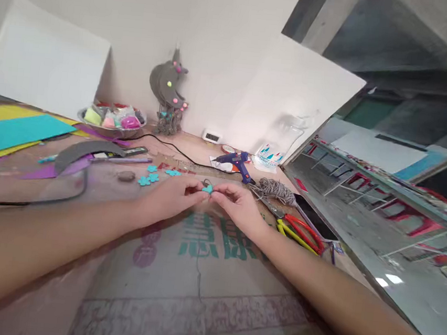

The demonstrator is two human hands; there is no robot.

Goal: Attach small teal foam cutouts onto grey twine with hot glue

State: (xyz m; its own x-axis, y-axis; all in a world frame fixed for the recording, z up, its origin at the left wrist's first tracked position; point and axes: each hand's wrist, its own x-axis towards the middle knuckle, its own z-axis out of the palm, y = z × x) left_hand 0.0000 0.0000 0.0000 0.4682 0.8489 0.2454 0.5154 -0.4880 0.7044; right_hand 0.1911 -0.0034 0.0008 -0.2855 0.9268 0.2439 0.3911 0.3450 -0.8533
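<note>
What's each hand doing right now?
Left hand: closed, pinching a small turquoise piece.
Right hand: closed, pinching the same piece.

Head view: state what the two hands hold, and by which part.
The left hand and right hand pinch a small turquoise piece at its opposite sides; finer detail is too small to tell.

Two hands (173, 193), at least four loose flowers (143, 181), one glue gun (240, 164)

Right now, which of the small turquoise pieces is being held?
The small turquoise piece pinched between the left hand and the right hand; the other turquoise pieces, flower-shaped, lie untouched, off to its left.
</note>
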